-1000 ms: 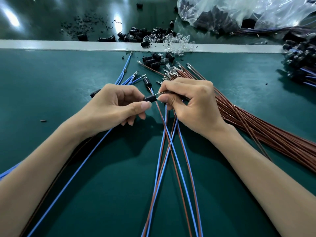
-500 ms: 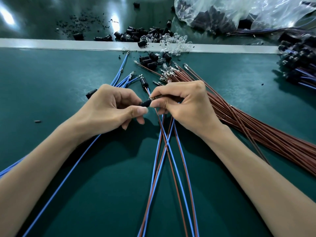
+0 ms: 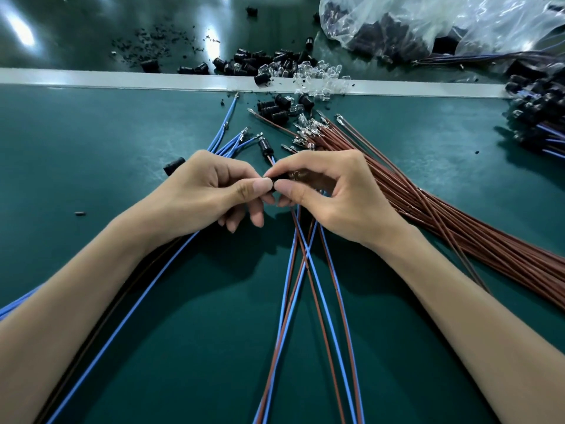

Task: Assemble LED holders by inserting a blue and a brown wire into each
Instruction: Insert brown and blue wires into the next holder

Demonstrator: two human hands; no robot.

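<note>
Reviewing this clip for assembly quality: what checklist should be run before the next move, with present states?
1. Grip: left hand pinches the small black plastic holder: ok.
2. Counter-grip: right hand pinches the holder's other end: ok.
3. Wire seated in the holder: cannot tell, fingers hide it.
4. Supply: bundle of brown insulated wires lies beside the right hand: ok.
5. Supply: loose blue insulated wires lie beyond the left hand: ok.

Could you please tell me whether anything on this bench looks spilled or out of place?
Yes. Clear LEDs and black holders spill across the white strip instead of staying in one pile. One stray holder lies alone beside the left hand, and small black crumbs litter the far surface.
</note>
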